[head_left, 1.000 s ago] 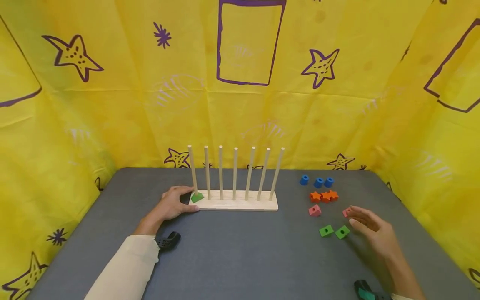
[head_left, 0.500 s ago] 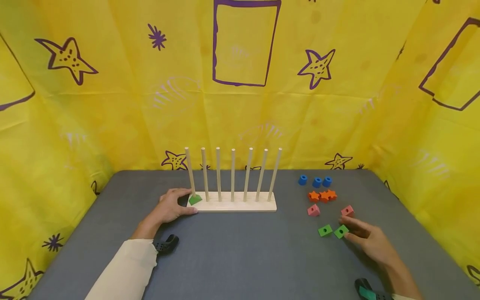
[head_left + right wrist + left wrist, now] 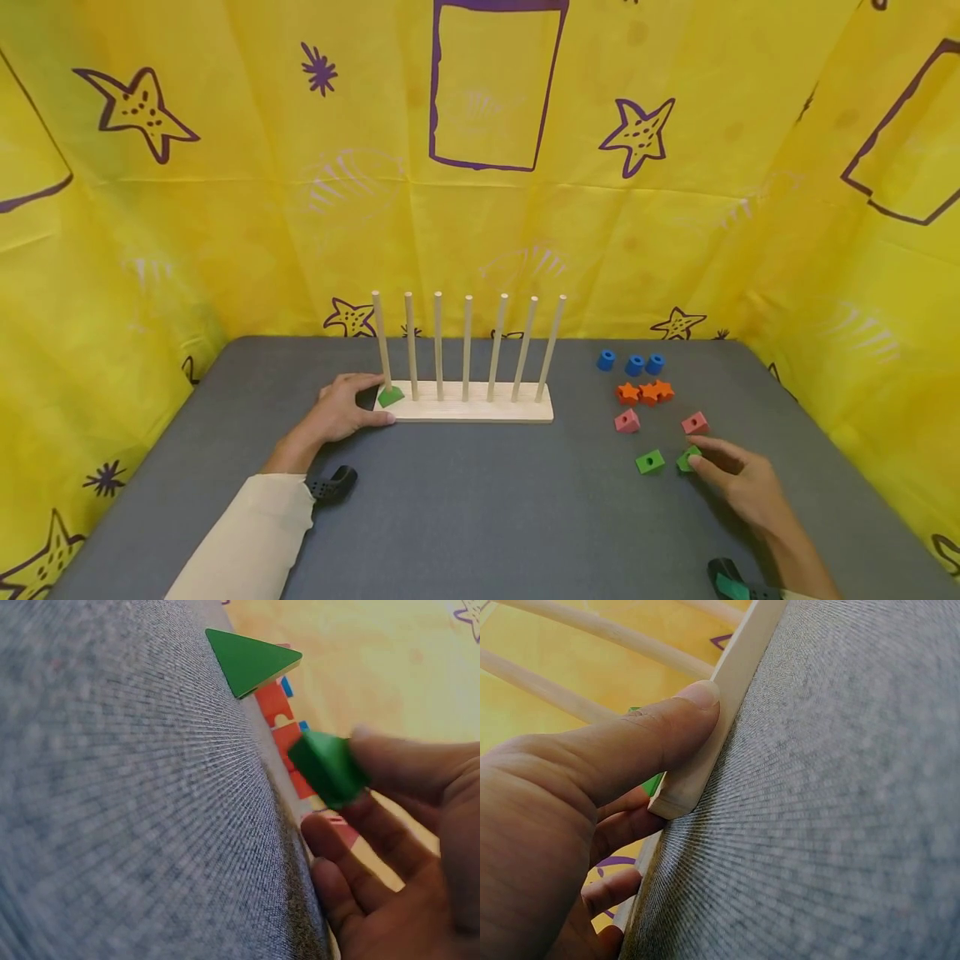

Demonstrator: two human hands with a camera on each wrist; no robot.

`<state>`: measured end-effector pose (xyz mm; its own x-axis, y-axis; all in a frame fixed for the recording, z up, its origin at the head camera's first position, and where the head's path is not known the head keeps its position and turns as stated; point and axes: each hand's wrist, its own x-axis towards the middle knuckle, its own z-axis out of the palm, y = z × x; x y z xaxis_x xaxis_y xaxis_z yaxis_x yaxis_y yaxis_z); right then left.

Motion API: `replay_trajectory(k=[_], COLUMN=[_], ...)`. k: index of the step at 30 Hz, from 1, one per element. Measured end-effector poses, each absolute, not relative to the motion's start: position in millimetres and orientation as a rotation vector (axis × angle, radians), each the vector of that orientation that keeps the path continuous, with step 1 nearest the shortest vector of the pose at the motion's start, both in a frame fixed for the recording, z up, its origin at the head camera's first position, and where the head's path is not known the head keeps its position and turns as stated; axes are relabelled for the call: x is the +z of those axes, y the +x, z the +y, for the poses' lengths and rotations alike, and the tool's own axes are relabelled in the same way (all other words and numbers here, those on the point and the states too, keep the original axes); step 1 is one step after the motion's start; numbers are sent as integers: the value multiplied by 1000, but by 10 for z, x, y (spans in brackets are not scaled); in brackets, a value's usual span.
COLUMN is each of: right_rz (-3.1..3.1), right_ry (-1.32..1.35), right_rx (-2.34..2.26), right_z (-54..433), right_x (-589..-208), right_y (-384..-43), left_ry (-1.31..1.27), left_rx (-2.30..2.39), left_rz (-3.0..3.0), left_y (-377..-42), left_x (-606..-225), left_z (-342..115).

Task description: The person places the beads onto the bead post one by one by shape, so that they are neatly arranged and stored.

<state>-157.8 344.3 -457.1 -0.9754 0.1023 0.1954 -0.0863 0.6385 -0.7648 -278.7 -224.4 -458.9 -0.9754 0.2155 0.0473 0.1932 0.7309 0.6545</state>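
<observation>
A wooden peg board (image 3: 472,410) with a row of several upright pegs stands mid-table. My left hand (image 3: 347,408) holds its left end, the thumb (image 3: 667,727) on the front edge and the other fingers around the end. Around the foot of the leftmost peg sits a green triangular block (image 3: 391,397). At the right, my right hand (image 3: 742,482) pinches another green triangular block (image 3: 328,769) between thumb and fingers; it looks tilted and slightly raised. A further green triangular block (image 3: 649,462) lies on the table just left of that hand.
Two pink blocks (image 3: 627,421) with holes lie beyond the green ones. Behind them are three orange star blocks (image 3: 627,393) and three blue cylinders (image 3: 635,365). A yellow patterned cloth (image 3: 480,233) rises along the back and sides of the grey table (image 3: 480,508).
My right hand has come down and left to the nearer right green block, taken hold of it and tilted it. The left hand keeps its place on the peg board.
</observation>
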Motion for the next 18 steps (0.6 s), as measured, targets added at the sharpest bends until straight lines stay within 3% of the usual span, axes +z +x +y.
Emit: replay_trajectory(k=[9,18], right_rz=[-2141,-2046], right_ry=[51,-59], right_rx=[1945,1935], right_z=[3436,3389], right_x=[-4514,-4495], right_y=[-1580,-1587], left_ry=[345,367], left_rx=[1070,1087], left_rz=[2912,2908], left_y=[-2796,-2783], left_x=[-4574,-4580], left_z=[-2227,-2238])
